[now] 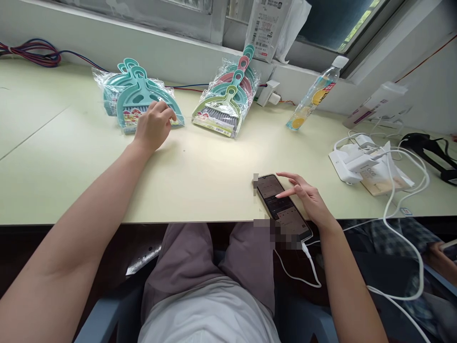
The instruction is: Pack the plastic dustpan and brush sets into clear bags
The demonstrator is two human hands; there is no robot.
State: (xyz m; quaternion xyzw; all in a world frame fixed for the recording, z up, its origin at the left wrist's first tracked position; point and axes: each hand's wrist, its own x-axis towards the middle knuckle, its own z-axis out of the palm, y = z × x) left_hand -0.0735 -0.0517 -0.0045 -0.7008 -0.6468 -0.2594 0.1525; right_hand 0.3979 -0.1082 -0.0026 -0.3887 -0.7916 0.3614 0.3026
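Note:
My left hand lies over the lower front of a teal dustpan and brush set wrapped in clear plastic. Its fingers are curled against the set, and the fingertips are partly hidden. More teal sets stand stacked behind that one. To their right is another stack of wrapped dustpan and brush sets, green in front with teal and pink behind. My right hand is open, fingers stretched out, with one fingertip over the screen of a phone. The phone lies at the table's front edge, a white cable plugged into it.
A clear bottle with a lemon label stands by the window wall. White chargers and a power strip with tangled cables lie on the right, near a black stand. Coiled wires sit at back left. Another person's hand shows at lower right.

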